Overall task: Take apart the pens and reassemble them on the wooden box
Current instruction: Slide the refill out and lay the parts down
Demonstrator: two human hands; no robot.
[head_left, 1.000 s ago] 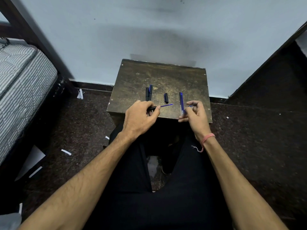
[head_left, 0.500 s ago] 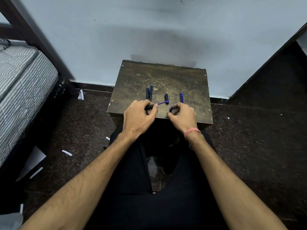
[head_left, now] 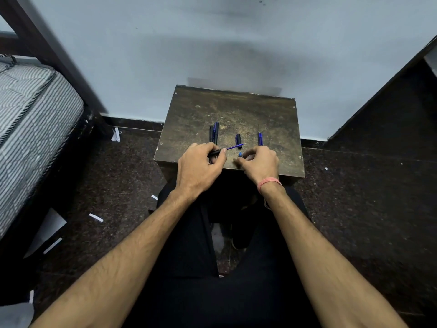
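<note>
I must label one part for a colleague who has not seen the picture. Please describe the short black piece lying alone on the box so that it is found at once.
Find the wooden box against the wall. On its top, beyond the hands, the short black piece lies alone between a black-and-blue pair and a blue part. It is stubby, all black, and touches nothing else.

The wooden box [head_left: 236, 112] has a dark, worn top, matt and rough-looking, scuffed with pale golden scratches and set with small light fasteners at its corners. On it, the pen parts look like smooth plastic: a black barrel [head_left: 211, 134], a blue barrel [head_left: 260, 138] with a faint sheen, and a thin blue refill [head_left: 234, 146]. Left of the box, the mattress [head_left: 30, 114] is striped quilted cloth. The floor [head_left: 354, 197] around the box is dark speckled stone, slightly glossy, littered with white paper scraps [head_left: 95, 217]. Behind the box, the wall [head_left: 212, 43] is matt pale paint, smudged grey.
</note>
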